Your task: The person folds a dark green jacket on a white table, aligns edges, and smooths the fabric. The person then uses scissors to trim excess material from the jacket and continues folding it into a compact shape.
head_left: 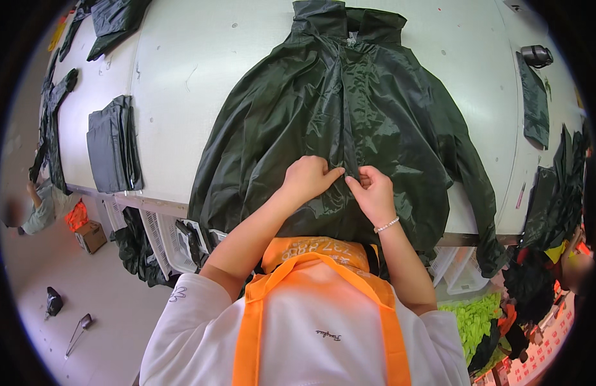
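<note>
A dark green, shiny jacket (388, 109) lies spread front side up on the white table, its collar at the far end and its hem at my waist. Both of my hands are at its front opening, low on the middle. My left hand (309, 175) pinches the edge of the front strip between thumb and fingers. Just beside it, my right hand (374, 192), with a beaded bracelet on the wrist, pinches the same strip. The fingertips almost meet. Any small fastener between them is too hidden to make out.
A folded dark stack (113, 145) lies on the table (176, 77) at left. Dark cloth pieces (535, 103) and a black roll-shaped object (536, 56) are at right. White baskets (462, 270) stand under the table edge, near lime-green cloth (475, 321). Other people are at both sides.
</note>
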### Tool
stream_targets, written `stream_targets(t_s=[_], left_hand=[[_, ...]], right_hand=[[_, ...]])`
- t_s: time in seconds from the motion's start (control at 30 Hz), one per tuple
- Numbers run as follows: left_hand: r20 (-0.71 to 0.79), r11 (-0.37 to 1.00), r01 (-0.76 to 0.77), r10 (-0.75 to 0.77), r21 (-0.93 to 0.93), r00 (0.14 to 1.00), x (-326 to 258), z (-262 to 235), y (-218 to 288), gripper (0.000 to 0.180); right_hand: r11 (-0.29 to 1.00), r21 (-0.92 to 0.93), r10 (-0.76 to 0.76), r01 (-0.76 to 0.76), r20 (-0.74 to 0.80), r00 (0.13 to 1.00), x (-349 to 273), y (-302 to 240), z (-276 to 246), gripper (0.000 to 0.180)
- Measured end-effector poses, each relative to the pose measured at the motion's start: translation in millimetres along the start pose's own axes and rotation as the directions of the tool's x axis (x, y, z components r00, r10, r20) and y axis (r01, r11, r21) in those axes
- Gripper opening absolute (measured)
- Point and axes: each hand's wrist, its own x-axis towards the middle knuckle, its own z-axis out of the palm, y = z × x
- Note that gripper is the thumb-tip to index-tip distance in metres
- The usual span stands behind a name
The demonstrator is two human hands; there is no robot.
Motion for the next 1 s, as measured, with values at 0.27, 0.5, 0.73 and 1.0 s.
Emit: stream_targets(t_s=[0.27,0.5,0.73,1.0], left_hand=[[0.103,0.851,-0.032,0.1,-0.524,0.99,-0.5,8.9,0.7,0.041],[0.019,0.76,-0.074,0.113,-0.645,0.993,-19.0,11.5,13.8,0.037],[0.09,0.567,0.003,0.125,-0.824,0.988,-24.6,9.4,4.4,0.026],[-0.677,0.97,-0.196,0.24,0.143,0.695,-65.0,-30.9,-59.2,0.028]], right_hand=[[1.0,0.004,-0.005,0.006,-0.051,0.999,-18.6,-10.9,3.5,0.015],[0.964,-0.082,-0.258,0.252,-0.079,0.963,-27.1,-15.0,15.4,0.014],[0.957,-0.089,-0.277,0.275,-0.006,0.961,-25.3,-21.3,14.4,0.018],[0.815,-0.391,-0.488,0.428,-0.066,0.87,-31.8,-1.2,-31.0,0.025]])
